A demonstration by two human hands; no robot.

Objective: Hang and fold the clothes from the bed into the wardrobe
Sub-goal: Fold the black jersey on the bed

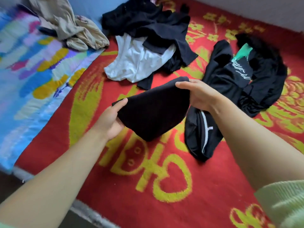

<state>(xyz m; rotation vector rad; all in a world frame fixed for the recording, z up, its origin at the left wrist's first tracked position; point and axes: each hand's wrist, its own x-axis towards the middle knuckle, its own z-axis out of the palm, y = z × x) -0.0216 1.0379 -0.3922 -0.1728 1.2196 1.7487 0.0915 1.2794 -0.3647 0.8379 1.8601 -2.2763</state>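
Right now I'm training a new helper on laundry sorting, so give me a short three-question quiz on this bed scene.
1. True or false: both hands hold the same dark folded garment.
2. Multiple choice: the white garment lies (A) partly under the black clothes pile, (B) on the multicoloured sheet, (C) in the right hand.
3. Fill in: the beige garment lies toward the far ____ of the view.

Key: 1 true, since the left hand also has a grip on it. 2 A. 3 left.
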